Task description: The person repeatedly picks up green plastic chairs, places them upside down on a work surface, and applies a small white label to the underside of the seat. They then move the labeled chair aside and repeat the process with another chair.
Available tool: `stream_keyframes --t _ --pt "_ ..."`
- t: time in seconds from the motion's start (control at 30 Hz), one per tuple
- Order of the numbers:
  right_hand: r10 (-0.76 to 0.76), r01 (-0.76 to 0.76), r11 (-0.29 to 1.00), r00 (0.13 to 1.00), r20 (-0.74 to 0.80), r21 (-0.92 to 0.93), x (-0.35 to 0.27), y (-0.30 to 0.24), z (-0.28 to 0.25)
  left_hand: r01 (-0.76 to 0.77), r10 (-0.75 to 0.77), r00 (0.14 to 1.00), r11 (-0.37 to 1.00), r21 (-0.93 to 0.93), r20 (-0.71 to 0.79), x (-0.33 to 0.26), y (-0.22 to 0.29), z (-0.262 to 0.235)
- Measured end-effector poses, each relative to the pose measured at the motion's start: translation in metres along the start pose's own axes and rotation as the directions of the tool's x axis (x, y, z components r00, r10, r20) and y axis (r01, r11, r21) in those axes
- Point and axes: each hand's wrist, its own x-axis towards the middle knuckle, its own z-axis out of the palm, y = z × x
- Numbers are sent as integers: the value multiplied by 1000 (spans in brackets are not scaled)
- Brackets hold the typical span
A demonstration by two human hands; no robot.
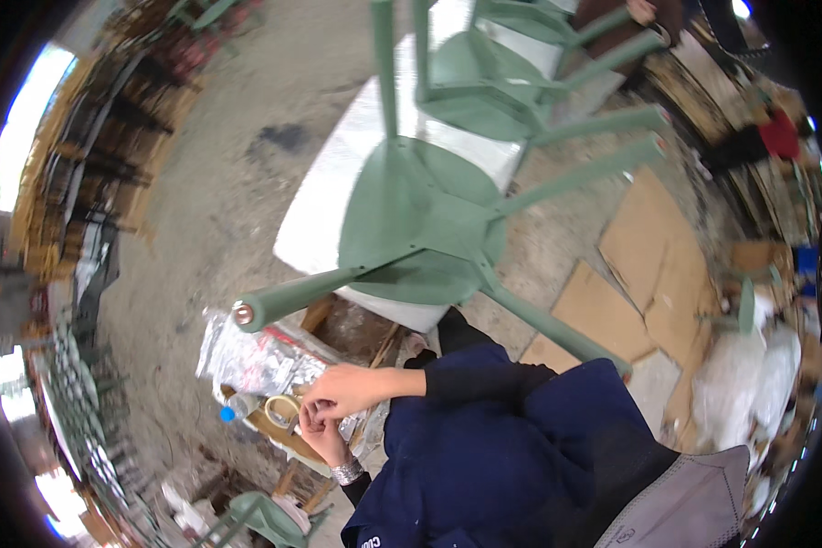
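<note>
plastic bags (242,352) at eight, tape roll (271,408) at seven, probably for easy reach. beside it left hand (324,441) and right hand (342,391) meet, fingers narrow; can't tell if anything's pinched. green chair (438,219) upturned at twelve, likely for underside access. concrete floor (183,219) at nine; white sheet (310,219) beneath chair; cardboard (603,315) at three.

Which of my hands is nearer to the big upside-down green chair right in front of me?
Your right hand, seen just below the upside-down green chair; your left hand is below the right in view, farther from the chair.
</note>
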Motion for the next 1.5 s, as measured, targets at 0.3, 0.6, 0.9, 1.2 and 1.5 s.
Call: stream_keyframes --t 0.3,0.6,0.9,1.2,1.5 --pt "-63 -70 967 864 -500 -244 -66 18 6 317 -281 894 947 -48 350 -2 25 36" --pt "187 -142 982 773 -607 122 -100 5 15 439 -349 681 898 23 644 -2 35 44" --pt "86 -107 994 629 -773 24 -107 1 32 371 -317 673 926 66 668 0 35 52" --pt "5 -164 973 718 -696 -162 -98 -4 36 342 -261 685 940 17 680 1 31 35" --pt "-67 23 998 511 -857 -65 -86 -15 32 372 -262 850 913 -169 456 11 24 18"
